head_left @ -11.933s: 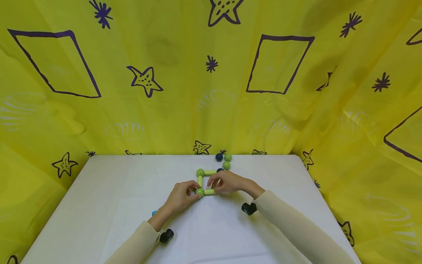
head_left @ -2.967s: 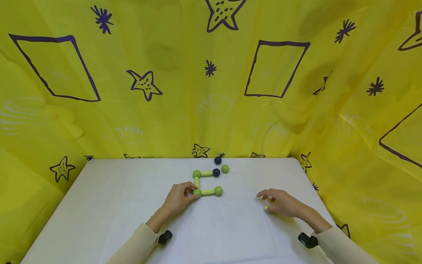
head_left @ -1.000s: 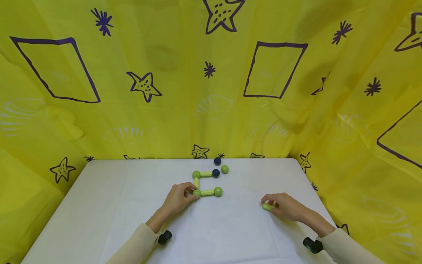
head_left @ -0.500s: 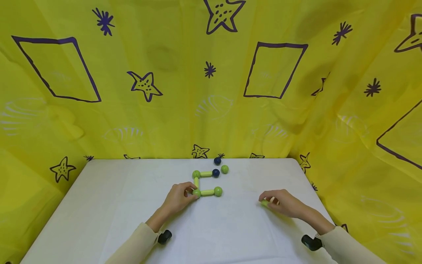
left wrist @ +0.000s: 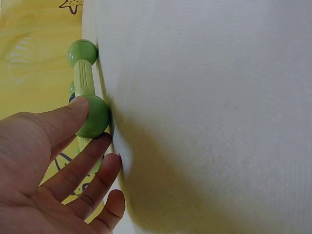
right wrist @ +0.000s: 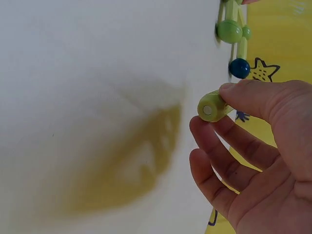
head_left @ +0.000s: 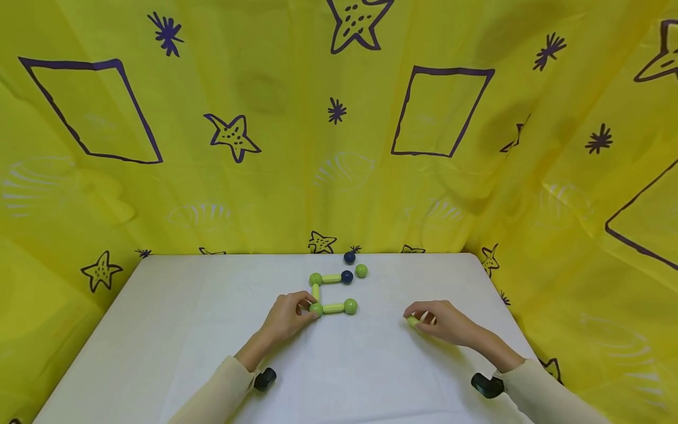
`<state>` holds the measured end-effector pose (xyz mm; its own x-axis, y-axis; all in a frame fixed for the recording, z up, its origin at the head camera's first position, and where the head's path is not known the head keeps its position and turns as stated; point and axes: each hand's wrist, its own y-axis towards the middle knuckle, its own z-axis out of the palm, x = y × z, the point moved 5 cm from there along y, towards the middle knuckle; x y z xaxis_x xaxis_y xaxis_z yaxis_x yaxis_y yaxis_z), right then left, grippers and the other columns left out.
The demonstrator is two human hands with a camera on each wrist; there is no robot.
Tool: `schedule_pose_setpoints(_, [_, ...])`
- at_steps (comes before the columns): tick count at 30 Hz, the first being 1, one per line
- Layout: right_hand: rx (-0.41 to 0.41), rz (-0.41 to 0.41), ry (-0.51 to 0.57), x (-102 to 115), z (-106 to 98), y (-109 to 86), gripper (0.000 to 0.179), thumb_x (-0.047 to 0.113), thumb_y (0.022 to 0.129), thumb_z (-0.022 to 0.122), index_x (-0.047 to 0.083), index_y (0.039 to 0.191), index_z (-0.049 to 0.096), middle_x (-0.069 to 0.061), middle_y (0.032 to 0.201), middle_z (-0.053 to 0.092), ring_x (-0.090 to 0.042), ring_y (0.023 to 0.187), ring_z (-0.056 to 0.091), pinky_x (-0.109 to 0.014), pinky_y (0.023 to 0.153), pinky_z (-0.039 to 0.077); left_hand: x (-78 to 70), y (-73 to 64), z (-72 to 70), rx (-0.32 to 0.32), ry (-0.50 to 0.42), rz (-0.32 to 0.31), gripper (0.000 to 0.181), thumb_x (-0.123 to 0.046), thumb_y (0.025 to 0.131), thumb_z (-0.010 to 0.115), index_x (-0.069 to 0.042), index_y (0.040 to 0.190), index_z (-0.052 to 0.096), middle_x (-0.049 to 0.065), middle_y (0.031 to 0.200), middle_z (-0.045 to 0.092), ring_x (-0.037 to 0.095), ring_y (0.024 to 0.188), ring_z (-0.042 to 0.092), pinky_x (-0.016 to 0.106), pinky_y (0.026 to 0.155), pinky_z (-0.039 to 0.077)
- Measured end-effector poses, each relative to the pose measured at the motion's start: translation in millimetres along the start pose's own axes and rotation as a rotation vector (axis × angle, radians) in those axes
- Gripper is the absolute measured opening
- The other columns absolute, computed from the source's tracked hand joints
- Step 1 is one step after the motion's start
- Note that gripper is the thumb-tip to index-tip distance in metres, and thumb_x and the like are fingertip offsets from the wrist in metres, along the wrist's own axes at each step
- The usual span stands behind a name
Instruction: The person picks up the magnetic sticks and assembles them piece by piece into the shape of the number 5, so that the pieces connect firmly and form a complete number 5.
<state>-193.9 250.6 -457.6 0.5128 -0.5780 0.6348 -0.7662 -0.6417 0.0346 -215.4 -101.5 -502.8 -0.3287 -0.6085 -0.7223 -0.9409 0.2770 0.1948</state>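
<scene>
My left hand (head_left: 286, 318) pinches a green ball (left wrist: 95, 117) between thumb and fingertips, at the near left corner of a C-shaped build of balls and light green rods on the white table. From that corner a near rod (head_left: 333, 308) runs right to another green ball (head_left: 351, 306). A side rod (head_left: 316, 291) leads back to a far green ball (head_left: 315, 279), and a far rod (head_left: 331, 278) joins that to a navy ball (head_left: 346, 277). Well to the right, my right hand (head_left: 445, 323) pinches a loose light green magnetic rod (right wrist: 208, 109), a round metal disc showing at its end.
Behind the build, by the table's back edge, lie a loose navy ball (head_left: 349, 258) and a loose green ball (head_left: 361, 271). A yellow patterned curtain (head_left: 281, 194) closes off the back and both sides of the white table (head_left: 212, 330).
My right hand went from the build to the right, took up a rod and now moves back left with it. Of two loose green balls, one remains behind the build. The left hand stays put.
</scene>
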Motion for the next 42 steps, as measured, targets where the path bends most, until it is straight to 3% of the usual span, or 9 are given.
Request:
schedule_pose_setpoints(16, [0.032, 0.036, 0.114, 18, 32, 30.2, 0.031, 0.006, 0.092, 0.076, 0.004, 0.122, 0.070, -0.008, 0.104, 0.072, -0.011, 0.081, 0.065, -0.028, 0.075, 0.055, 0.5, 1.3, -1.3, 0.006, -0.008, -0.002, 0.021, -0.014, 0.085, 0.085, -0.012, 0.102, 0.075, -0.001, 0.087, 0.075, 0.009, 0.067, 0.052, 0.026, 0.063, 0.043])
schedule_pose_setpoints(31, [-0.018, 0.051, 0.217, 31, 71, 60.6, 0.034, 0.009, 0.092, 0.077, 0.002, 0.124, 0.070, -0.008, 0.102, 0.074, -0.014, 0.084, 0.071, -0.027, 0.076, 0.055, 1.2, 2.2, -1.9, 0.007, -0.013, 0.009, 0.021, -0.014, 0.084, 0.085, -0.012, 0.102, 0.075, 0.000, 0.087, 0.075, 0.010, 0.068, 0.052, 0.026, 0.064, 0.043])
schedule_pose_setpoints(42, [-0.043, 0.095, 0.199, 34, 83, 70.8, 0.034, 0.013, 0.093, 0.077, 0.004, 0.125, 0.070, -0.009, 0.103, 0.075, -0.014, 0.086, 0.071, -0.026, 0.075, 0.055, 1.7, 1.9, -1.5, 0.009, -0.021, 0.016, 0.020, -0.014, 0.085, 0.085, -0.012, 0.102, 0.075, 0.001, 0.087, 0.076, 0.010, 0.068, 0.053, 0.026, 0.064, 0.043])
